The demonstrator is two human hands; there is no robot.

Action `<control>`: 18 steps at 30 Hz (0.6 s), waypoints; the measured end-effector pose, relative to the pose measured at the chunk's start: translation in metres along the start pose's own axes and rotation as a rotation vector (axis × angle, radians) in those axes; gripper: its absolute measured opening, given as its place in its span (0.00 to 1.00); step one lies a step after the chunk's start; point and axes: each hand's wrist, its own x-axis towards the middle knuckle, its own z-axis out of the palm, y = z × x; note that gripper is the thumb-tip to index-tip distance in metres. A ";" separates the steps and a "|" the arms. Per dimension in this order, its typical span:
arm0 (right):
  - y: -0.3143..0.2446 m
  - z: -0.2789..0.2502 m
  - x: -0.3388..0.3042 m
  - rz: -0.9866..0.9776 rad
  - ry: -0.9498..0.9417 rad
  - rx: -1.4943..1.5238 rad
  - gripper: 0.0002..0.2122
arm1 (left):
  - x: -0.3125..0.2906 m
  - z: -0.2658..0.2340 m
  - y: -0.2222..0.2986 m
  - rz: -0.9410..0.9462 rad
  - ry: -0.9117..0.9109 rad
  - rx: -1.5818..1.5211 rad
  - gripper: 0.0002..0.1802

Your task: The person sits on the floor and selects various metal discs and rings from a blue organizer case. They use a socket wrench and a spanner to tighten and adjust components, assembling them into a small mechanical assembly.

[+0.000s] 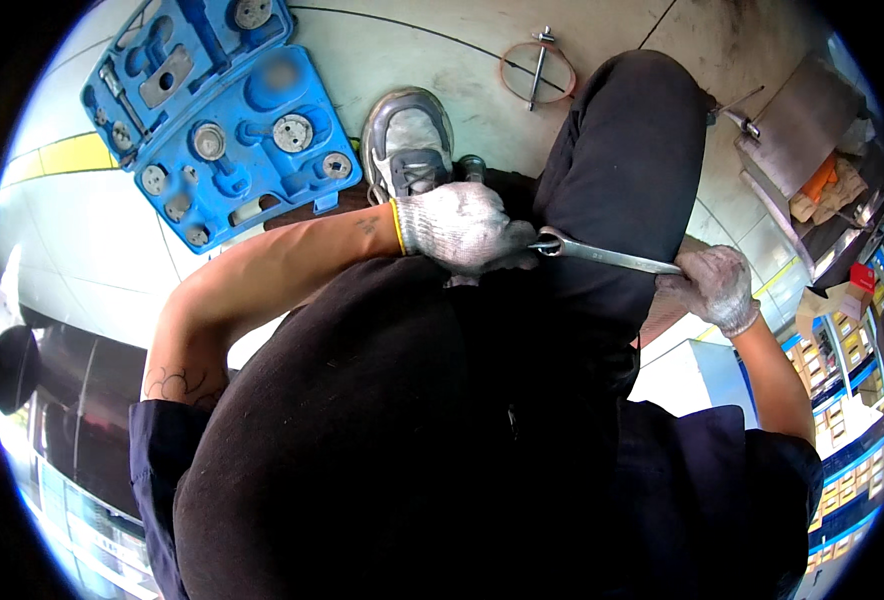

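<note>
My left hand (pixel 462 228), in a white knit glove, is closed around a metal piece that its fingers mostly hide. A short metal tip pokes out at the thumb side, against the ring end of a combination wrench (pixel 612 258). My right hand (pixel 714 287), gloved too, grips the wrench's other end, with the shaft lying across in front of my dark trouser leg. Whether the ring sits fully around the metal tip, I cannot tell. A dark round metal end (pixel 472 166) shows just beyond my left hand, next to my grey shoe (pixel 408 140).
An open blue tool case (pixel 232 185) with several round metal discs lies on the tiled floor at far left. A T-handled metal rod (pixel 539 75) lies across a reddish ring (pixel 503 75) ahead. At right stands a metal box (pixel 797 125) with rags (pixel 834 190), near shelves of boxes.
</note>
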 end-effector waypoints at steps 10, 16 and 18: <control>0.008 0.010 0.012 -0.081 0.061 0.064 0.16 | -0.011 -0.001 -0.002 0.040 0.077 0.109 0.14; 0.000 -0.006 0.022 -0.070 0.030 0.001 0.17 | -0.015 -0.013 0.015 -0.154 0.003 -0.016 0.12; -0.005 -0.012 0.027 -0.085 0.017 -0.045 0.16 | -0.018 -0.014 0.018 -0.161 0.016 0.028 0.12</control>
